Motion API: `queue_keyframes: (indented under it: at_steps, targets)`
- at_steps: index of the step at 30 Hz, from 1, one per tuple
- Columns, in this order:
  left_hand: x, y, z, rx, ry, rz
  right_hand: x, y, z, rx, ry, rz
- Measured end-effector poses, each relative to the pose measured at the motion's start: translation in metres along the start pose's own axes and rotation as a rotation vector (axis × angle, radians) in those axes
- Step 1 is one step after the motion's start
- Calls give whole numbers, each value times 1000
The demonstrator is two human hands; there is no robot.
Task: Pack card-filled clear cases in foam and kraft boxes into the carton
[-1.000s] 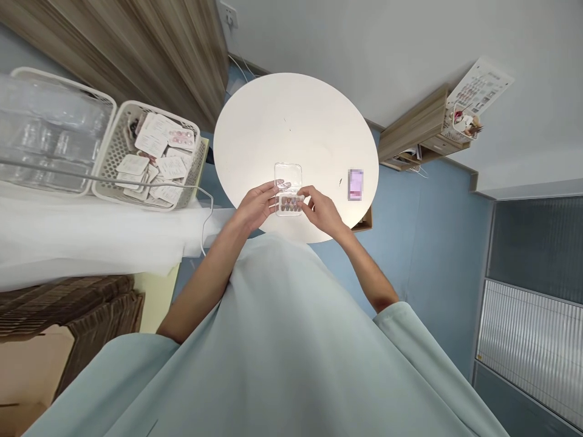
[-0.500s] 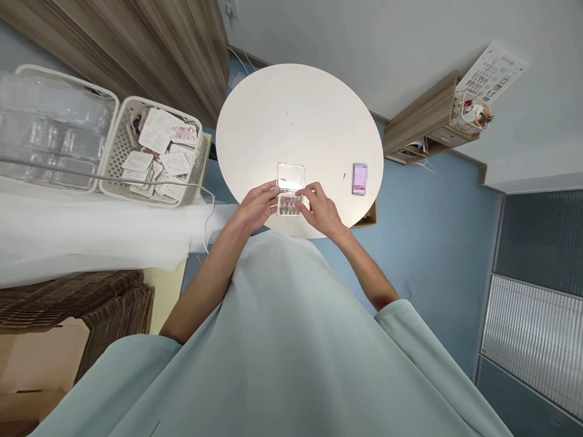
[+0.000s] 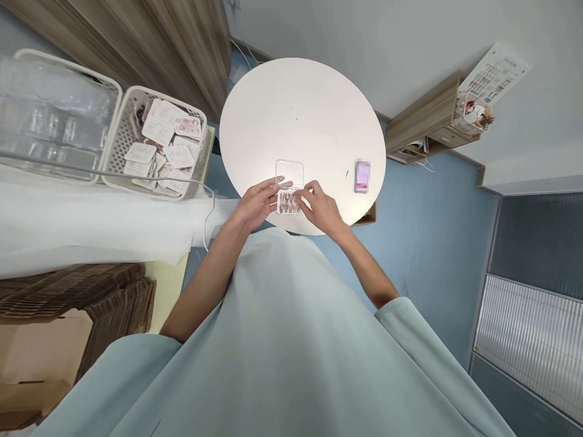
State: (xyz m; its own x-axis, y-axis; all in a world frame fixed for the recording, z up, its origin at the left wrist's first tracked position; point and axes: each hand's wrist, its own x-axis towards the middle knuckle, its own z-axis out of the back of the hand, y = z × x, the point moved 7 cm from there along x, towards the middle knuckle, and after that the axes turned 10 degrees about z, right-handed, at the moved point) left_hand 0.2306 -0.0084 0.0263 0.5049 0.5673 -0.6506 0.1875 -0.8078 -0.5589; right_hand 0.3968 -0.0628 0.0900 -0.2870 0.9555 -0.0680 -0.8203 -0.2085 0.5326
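Observation:
A small clear plastic case stands open with its lid raised, over the near edge of the round white table. In its lower half lie rows of press-on nails, several of them, shiny and in pinkish and grey tones. My left hand grips the case along its left side, fingers bent against it. From the right, my right hand has its thumb and fingertips bent in at the lower half, over its right edge. Whether a single nail is between those fingertips is too small to tell.
The round table also bears a phone at right. On the left are a white basket of cards and nail packs and another basket of clear plastic boxes. A cable crosses them. Folded cardboard is stacked at lower left.
The view has shifted slightly. The case's lid appears tilted a little differently, and the nails show more clearly. Both hands stay at the case with almost the same grip.

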Motion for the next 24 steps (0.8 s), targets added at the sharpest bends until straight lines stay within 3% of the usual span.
queue_keyframes:
  at_steps: [5, 11, 17, 24]
  targets:
    - [-5, 1, 6, -10, -6, -4, 4, 3, 0, 40, -29, 2]
    - [-14, 2, 12, -3, 2, -1, 17, -38, 29, 300, -356, -206]
    - [-19, 7, 12, 1, 39, 27, 43, -56, 2, 665, -276, -296]
    - [-22, 13, 16, -10, 49, 22, 52, -48, -4, 708, -306, -330]
